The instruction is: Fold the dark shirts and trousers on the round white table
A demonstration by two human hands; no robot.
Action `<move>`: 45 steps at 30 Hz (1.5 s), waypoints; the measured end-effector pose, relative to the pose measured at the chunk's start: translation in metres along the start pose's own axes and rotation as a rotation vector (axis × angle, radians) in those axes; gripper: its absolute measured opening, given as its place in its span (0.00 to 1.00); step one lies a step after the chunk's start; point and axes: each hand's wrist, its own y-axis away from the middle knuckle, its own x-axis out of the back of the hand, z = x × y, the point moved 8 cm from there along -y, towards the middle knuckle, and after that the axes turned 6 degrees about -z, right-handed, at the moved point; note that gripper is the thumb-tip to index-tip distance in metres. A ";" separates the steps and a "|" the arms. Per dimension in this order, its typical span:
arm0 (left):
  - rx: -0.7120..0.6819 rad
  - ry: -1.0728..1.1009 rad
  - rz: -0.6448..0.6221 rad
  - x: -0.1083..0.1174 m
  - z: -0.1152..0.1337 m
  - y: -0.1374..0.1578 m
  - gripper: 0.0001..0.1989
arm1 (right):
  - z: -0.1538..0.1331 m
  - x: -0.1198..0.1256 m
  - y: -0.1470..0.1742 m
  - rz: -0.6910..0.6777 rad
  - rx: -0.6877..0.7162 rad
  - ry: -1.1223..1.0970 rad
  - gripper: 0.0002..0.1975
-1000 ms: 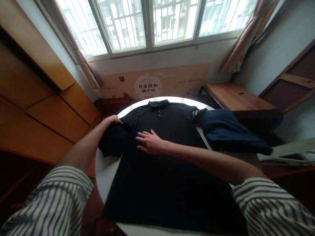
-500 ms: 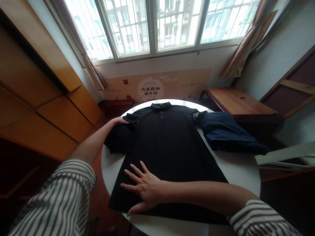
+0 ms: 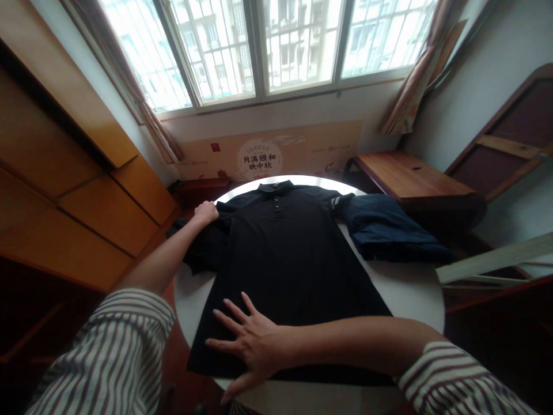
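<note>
A black polo shirt [image 3: 294,259] lies spread flat, collar toward the window, over a round white table [image 3: 406,294]. My left hand [image 3: 207,212] is closed on the edge of the shirt's left-side sleeve, near the far left of the tabletop. Lower down, my right hand [image 3: 253,346] rests palm down on the shirt near its hem, fingers spread wide, with the thumb reaching toward the bottom edge. Beneath the left sleeve is a dark bundle of cloth [image 3: 205,251], partly covered by the shirt and my forearm.
Folded dark blue cloth [image 3: 384,227] sits at the table's right, touching the shirt's striped sleeve. Beyond it stands a wooden desk [image 3: 410,176]. Yellow-brown cabinets [image 3: 99,202] line the left side, and a barred window [image 3: 259,52] is ahead. A pale bar [image 3: 496,256] juts in at right.
My left hand has closed into a fist at the sleeve, lifting slightly. My right hand stays spread on the shirt. The whole view has shifted a little.
</note>
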 end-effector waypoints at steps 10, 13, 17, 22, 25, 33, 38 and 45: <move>-1.046 0.124 0.025 -0.054 0.123 0.272 0.21 | -0.023 -0.007 0.117 0.020 -0.146 -0.044 0.38; -1.124 0.084 -0.093 -0.091 0.100 0.335 0.38 | -0.005 -0.003 0.174 0.087 -0.342 0.081 0.35; -1.079 0.027 -0.011 -0.117 0.065 0.356 0.36 | 0.010 0.002 0.240 0.216 -0.519 0.301 0.30; -1.142 -0.014 0.135 -0.124 0.039 0.367 0.27 | 0.008 0.002 0.288 0.226 -0.502 0.458 0.31; -1.088 -0.033 0.114 -0.123 0.030 0.367 0.28 | -0.001 0.005 0.300 0.244 -0.492 0.478 0.30; -1.041 0.103 -0.148 -0.081 0.069 0.346 0.09 | 0.044 0.104 0.292 0.545 -0.727 0.130 0.14; -1.185 0.165 0.033 -0.043 0.166 0.280 0.18 | 0.188 0.218 0.290 0.753 -1.127 0.083 0.13; -1.018 0.204 0.080 -0.072 0.250 0.190 0.17 | 0.318 0.267 0.284 0.630 -1.597 -0.069 0.19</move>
